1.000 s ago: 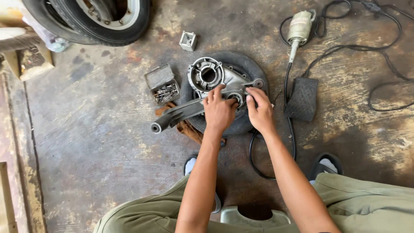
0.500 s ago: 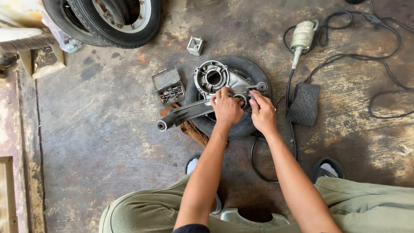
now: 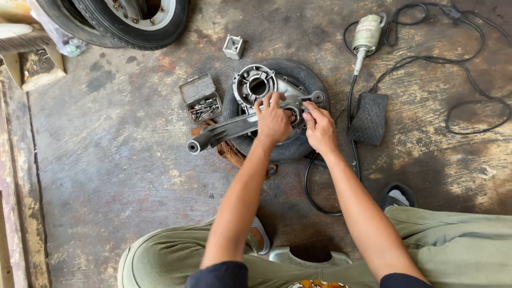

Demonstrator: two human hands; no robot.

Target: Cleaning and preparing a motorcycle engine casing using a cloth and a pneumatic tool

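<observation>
An engine casing (image 3: 256, 101) lies on a small tyre (image 3: 298, 146) mid-floor; a box of bits (image 3: 200, 100) sits left, a power tool (image 3: 367, 34) right, a wheel (image 3: 133, 21) far-left corner.

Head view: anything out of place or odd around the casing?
Nothing is spilled or visibly broken. The casing lies on a small tyre rather than a bench, its arm overhanging the floor; both hands rest on it.

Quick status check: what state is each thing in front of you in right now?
Metal engine casing: lying flat on the small tyre.
Left hand: pressed on the casing.
Right hand: fingers at the casing's round opening.
Small bit box: lid open, bits inside.
Die grinder: lying on floor, unheld.
</observation>
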